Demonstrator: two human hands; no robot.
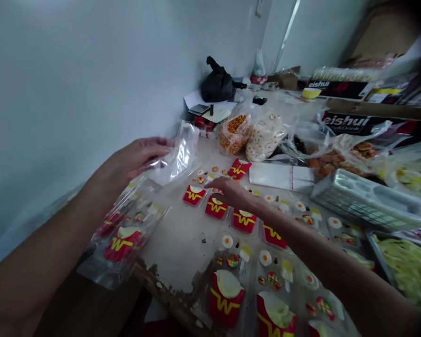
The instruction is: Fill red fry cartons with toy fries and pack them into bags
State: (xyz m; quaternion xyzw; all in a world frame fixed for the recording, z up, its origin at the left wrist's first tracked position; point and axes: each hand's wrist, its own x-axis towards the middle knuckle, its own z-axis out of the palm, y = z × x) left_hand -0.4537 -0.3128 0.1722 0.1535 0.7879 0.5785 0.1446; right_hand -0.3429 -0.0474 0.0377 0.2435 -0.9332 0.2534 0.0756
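My left hand (142,157) is closed on a clear plastic bag (184,157), which catches the light beside its fingertips. Over the far row of clear plastic trays, my right hand (228,189) has its fingers stretched out and angled down, close to small toy food pieces; whether they touch is blurred. Each tray carries a red toy fries box (194,195) with a yellow zigzag, plus small egg, pizza and burger pieces. Larger in the foreground is another fries box (226,299). Below my left forearm, bagged sets (122,243) lie at the table's left edge.
Behind stand a bag of orange pieces (233,133), a bag of white egg pieces (266,138) and a black bag (217,84). To the right are a grey plastic basket (368,199), a tray of yellow pieces (403,262) and black cartons (347,122). The table edge (171,299) is chipped.
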